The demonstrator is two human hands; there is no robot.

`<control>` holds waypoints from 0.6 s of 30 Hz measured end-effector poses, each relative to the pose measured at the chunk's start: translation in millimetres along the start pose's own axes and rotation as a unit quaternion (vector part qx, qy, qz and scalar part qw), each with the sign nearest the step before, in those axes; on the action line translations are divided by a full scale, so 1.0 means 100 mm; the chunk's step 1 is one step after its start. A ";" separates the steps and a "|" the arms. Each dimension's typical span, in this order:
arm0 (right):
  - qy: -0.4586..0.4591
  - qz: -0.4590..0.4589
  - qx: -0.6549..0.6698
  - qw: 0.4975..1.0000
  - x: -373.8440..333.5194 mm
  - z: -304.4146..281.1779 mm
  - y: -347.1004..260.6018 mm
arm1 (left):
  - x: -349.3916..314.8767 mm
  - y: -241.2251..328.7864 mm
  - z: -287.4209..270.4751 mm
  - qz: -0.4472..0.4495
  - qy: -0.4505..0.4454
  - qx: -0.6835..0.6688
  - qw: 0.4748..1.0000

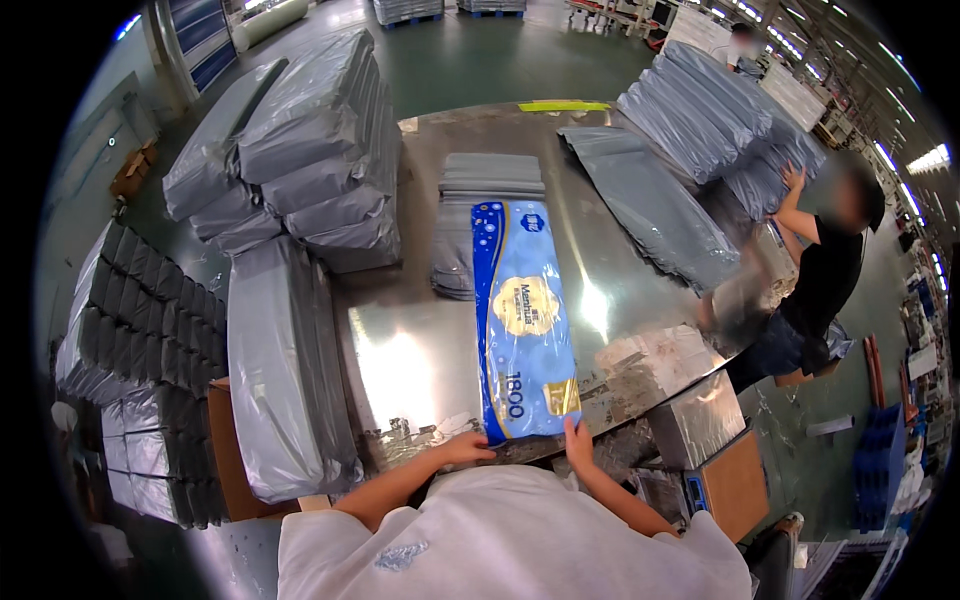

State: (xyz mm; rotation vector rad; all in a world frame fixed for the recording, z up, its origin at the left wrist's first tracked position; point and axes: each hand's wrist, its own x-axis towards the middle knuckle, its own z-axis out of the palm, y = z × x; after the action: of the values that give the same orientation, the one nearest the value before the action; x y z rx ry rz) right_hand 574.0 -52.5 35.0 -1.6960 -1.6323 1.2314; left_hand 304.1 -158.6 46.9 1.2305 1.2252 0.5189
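Note:
A long blue plastic package (525,340), printed with a pale flower-shaped patch, lies lengthwise before me on the metal table (390,345). Its far part rests over a pile of folded grey plastic bags (490,175). At the package's near left corner, my left hand (468,448) is closed on the edge. The near right corner is gripped by my right hand (577,445), thumb on top and the other fingers mostly hidden. Whether the package is filled or flat, I cannot tell.
Tall stacks of grey plastic-wrapped bundles (310,150) stand at left. A loose grey sheet (650,200) lies right of the package. A person in black (825,270) touches more grey bundles (700,115) at far right. A metal box (697,420) and cardboard box (735,485) are near right.

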 end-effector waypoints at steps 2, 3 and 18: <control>-0.115 0.022 -0.018 0.993 -0.17 0.06 -0.05 | -0.30 -0.21 -0.10 -0.037 -0.028 -0.012 0.999; -0.183 0.022 -0.016 0.983 -0.32 0.03 -0.20 | -0.46 -0.34 -0.12 -0.056 -0.038 -0.019 0.998; -0.179 -0.201 -0.256 0.928 2.23 0.19 -1.09 | 0.65 -0.30 -2.70 -0.227 -0.066 0.176 0.956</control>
State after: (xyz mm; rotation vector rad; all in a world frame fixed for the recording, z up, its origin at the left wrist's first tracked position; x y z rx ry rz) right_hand 474.5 175.2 56.1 -1.3304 -2.5512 0.9989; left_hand 74.5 0.1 29.5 1.1987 1.4683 -0.1251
